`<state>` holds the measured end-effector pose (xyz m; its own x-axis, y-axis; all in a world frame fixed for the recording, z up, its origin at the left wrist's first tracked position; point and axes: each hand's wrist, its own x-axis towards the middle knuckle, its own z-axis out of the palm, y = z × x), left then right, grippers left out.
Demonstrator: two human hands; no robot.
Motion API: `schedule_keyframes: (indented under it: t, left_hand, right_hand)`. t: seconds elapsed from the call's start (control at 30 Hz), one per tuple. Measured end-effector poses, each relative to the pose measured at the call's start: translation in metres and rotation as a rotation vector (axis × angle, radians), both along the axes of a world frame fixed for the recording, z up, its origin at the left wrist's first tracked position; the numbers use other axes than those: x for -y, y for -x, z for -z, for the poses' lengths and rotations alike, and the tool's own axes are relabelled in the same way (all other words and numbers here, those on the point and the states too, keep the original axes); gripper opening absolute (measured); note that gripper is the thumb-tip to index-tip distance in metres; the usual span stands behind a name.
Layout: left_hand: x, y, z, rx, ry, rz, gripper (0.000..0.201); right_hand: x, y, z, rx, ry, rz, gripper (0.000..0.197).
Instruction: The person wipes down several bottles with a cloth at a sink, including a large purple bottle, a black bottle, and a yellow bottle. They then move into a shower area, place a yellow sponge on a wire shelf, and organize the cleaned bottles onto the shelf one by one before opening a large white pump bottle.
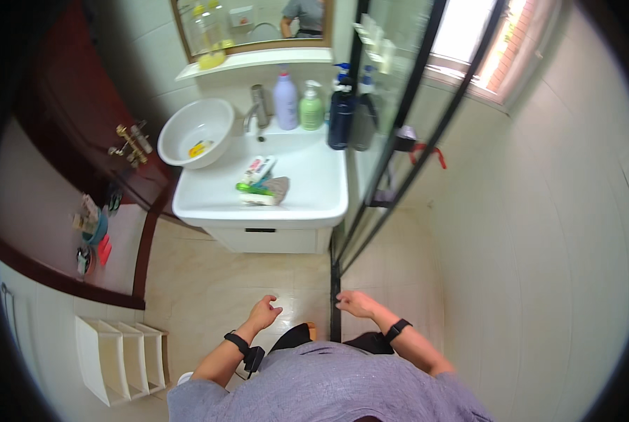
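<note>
My left hand (263, 314) hangs in the air over the floor, its fingers loosely bent and apart, with nothing in them. Level with it, my right hand (357, 304) hovers by the black door track, also empty and fingers apart. Neither touches anything. Ahead of both stands the white washbasin (314, 197). In its bowl lie a white printed packet (259, 169), a bright green item (254, 188) whose kind I cannot make out, a grey cloth-like piece (278, 188) and a small white bar-shaped item (257, 200). A white plastic tub (177, 133) with something yellow inside rests on the basin's left corner.
Pump bottles in lilac (285, 102), green (311, 109) and dark blue (340, 118) stand behind the basin beside the faucet (259, 105). A black-framed glass partition (384, 162) rises at right. A white shelf rack (121, 359) stands at lower left, below an open doorway.
</note>
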<state>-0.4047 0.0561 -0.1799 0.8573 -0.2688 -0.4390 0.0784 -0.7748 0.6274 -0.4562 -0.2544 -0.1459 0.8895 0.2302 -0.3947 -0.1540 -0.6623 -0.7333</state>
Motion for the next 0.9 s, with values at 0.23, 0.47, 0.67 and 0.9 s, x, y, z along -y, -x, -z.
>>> schedule_keyframes:
  t: [0.23,0.47,0.67,0.9]
  left_hand:
    - [-0.078,-0.019,-0.017,-0.085,0.055,-0.317,0.042]
    - [-0.085,-0.077,-0.057,-0.1,0.266,-0.444,0.033]
    - [-0.065,-0.137,-0.099,-0.057,0.312,-0.475,0.028]
    - [-0.032,-0.254,-0.155,0.088,0.259,-0.207,0.031]
  right_hand:
    - [-0.102,-0.171,-0.066,0.091,0.002,-0.29,0.034]
    - [-0.114,-0.357,-0.049,0.275,0.19,0.005,0.034]
    - [-0.128,-0.411,-0.026,0.016,0.519,-0.257,0.054]
    - [-0.13,-0.439,0.004,-0.023,0.553,-0.412,0.074]
